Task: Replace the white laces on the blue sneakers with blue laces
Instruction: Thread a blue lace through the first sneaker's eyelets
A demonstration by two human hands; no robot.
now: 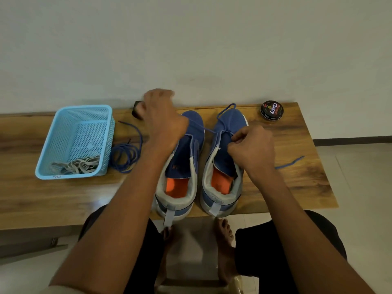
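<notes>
Blue sneakers: two sat side by side on the wooden bench (275, 177), heels toward the person. The left sneaker (182, 166) had no lace that could be seen. The right sneaker (224, 162) had a blue lace started near its toe.
Blue lace in use (228, 111): it looped over the toe of the right sneaker. One end ran across toward the left hand, and the other end (290, 163) lay on the bench past the right wrist.
Left hand (163, 115): its fingers were curled and it seemed to pull one strand of the lace tight above the left sneaker.
Right hand (252, 145): its fingers pinched the lace at the eyelets of the right sneaker.
Spare blue lace (125, 153): it lay in a loose coil on the bench, just beside the basket.
White laces (78, 165): they were piled in the light blue basket (74, 115), so they looked already taken out.
How far along: the old laces were out and the first shoe was only begun. I think most of that shoe and all of the other were left.
Writing: a round black tin (272, 110) near the far edge said "Cherry". The small mark on the basket rim was too tiny to read.
Dark block (136, 112): it sat behind the left hand, and I could not tell what it was.
</notes>
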